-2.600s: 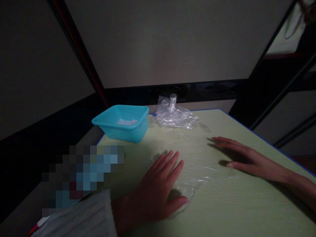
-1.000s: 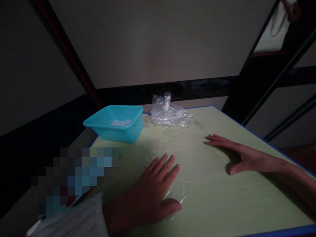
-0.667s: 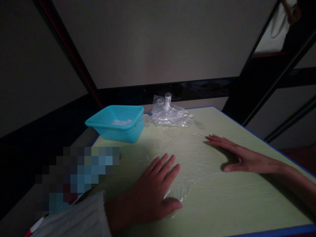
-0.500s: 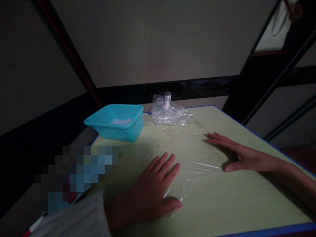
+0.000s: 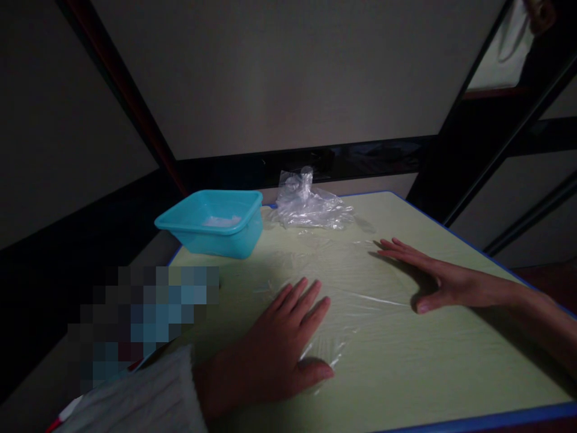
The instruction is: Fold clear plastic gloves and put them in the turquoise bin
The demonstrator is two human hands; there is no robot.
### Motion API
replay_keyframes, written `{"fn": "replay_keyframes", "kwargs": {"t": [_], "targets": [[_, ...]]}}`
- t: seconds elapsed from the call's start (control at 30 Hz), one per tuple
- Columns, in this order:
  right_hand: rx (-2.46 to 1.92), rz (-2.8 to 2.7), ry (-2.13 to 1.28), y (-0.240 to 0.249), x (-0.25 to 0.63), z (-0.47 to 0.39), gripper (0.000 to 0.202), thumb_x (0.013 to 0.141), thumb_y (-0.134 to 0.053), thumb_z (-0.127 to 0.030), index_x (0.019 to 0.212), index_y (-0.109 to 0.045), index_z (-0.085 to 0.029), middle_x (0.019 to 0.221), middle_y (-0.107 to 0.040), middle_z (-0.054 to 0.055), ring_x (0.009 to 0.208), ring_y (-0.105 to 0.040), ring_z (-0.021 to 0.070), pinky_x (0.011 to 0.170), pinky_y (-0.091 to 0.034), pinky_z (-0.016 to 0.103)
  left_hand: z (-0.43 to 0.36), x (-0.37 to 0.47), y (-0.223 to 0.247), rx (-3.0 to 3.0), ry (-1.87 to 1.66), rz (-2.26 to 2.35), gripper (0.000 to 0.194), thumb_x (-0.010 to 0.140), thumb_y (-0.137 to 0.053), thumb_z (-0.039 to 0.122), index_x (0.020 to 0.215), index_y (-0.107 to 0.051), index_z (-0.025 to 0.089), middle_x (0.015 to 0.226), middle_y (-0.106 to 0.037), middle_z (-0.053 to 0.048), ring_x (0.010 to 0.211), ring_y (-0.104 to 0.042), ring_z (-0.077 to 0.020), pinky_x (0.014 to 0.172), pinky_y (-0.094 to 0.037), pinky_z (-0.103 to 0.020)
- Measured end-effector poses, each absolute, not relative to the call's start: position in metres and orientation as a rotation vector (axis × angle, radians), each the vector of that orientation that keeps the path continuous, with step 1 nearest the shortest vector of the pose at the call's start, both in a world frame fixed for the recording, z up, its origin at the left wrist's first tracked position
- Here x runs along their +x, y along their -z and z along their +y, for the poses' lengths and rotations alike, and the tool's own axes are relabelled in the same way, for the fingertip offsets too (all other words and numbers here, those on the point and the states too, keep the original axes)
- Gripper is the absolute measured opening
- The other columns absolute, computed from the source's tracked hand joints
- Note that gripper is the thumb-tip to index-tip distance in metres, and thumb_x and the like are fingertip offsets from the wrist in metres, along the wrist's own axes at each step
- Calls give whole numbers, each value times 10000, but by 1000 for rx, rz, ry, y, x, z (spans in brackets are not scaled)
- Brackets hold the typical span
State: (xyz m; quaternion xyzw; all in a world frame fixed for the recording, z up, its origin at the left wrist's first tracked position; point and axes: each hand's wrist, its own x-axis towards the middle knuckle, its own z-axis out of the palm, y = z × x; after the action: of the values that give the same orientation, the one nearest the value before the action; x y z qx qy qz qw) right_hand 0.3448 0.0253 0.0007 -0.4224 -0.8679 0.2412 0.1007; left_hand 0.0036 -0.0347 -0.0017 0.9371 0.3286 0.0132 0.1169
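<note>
A thin clear plastic sheet or bag (image 5: pixel 356 276) lies flat on the pale yellow-green table (image 5: pixel 451 367), with creases catching the light. My left hand (image 5: pixel 283 343) presses down on its left part, palm down and fingers spread. At the right edge of the plastic, my right hand (image 5: pixel 428 276) rests with fingers stretched and thumb apart, its thumb tip near a long crease. Behind the sheet, a crumpled heap of clear plastic (image 5: pixel 311 201) stands at the table's far edge.
A turquoise basin (image 5: pixel 216 237) with something whitish inside sits at the table's back left. A blurred, pixelated patch covers the left side. Behind the table rises a grey panel (image 5: pixel 288 78) with a dark lower band. A white bag (image 5: pixel 502 60) is at the upper right.
My right hand has shifted slightly to the right. My left hand stays nearly where it was, still flat on the plastic.
</note>
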Motion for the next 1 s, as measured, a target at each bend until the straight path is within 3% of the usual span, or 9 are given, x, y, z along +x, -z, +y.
{"fn": "replay_keyframes", "kwargs": {"t": [0.23, 0.43, 0.6, 1.0], "targets": [[-1227, -2588, -714, -6, 342, 23, 861, 672, -693, -515, 1400, -269, -340, 1512, -141, 16, 1349, -61, 321, 1054, -136, 528, -36, 5, 1, 2745, -33, 965, 797, 805, -558, 514, 1417, -224, 128, 1504, -130, -144, 1382, -66, -301, 1098, -156, -498], [-1208, -2580, -793, -9, 346, 24, 886, 661, -704, -506, 1400, -237, -361, 1511, -136, 1, 1350, -71, 335, 1044, -131, 579, -34, 4, 3, 2732, -50, 965, 799, 800, -567, 498, 1418, -216, 132, 1507, -118, -145, 1381, -72, -306, 1099, -146, -500], [-1203, -2491, -756, -8, 339, 22, 784, 752, -618, -495, 1404, -200, -379, 1503, -168, -35, 1357, -86, 309, 1058, -143, 570, -35, 3, 5, 2742, -78, 949, 790, 797, -569, 486, 1414, -225, 132, 1505, -135, -148, 1378, -82, -315, 1100, -143, -498], [-1161, -2640, -590, -1, 283, 17, 897, 700, -630, -585, 1424, -194, -283, 1512, -129, 66, 1361, -47, 321, 1056, -17, 585, -35, 3, 4, 2727, -80, 949, 807, 783, -590, 475, 1416, -222, 137, 1508, -108, -148, 1379, -69, -321, 1088, -162, -518]]}}
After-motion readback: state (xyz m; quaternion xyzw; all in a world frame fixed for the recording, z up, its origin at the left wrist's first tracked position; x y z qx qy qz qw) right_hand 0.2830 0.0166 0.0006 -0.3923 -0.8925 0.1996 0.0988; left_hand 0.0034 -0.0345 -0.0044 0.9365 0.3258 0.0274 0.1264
